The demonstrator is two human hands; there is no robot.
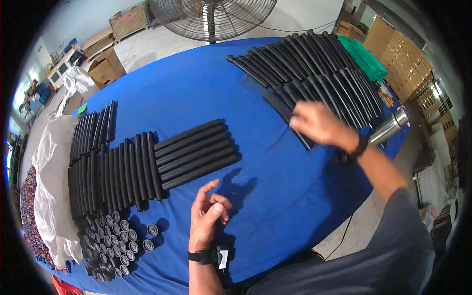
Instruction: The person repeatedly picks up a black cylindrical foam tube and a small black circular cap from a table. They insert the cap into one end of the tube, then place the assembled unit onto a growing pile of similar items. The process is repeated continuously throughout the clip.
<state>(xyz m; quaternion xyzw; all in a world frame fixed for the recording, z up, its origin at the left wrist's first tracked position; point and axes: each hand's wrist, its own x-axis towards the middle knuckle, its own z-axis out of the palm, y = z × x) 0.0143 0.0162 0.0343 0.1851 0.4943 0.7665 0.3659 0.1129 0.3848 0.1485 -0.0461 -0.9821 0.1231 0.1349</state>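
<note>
My left hand [209,216] hovers over the front middle of the blue cloth, fingers loosely bent and apart, nothing in them. Just beyond it lies a row of black tubes [196,153], side by side. My right hand [317,123] is smeared by motion; its fingertips overlap the near end of a black tube [282,110] at the left edge of the right-hand group. Whether the fingers grip that tube cannot be made out. Two overlapping rows of black tubes [319,69] fill the far right of the table.
More black tubes [118,172] lie at left, with round black caps [115,241] nearer me. A white sheet [51,187] drapes the left edge. A metal cylinder [388,126] and green bin [364,58] stand at right. A large fan [212,17] is behind the table.
</note>
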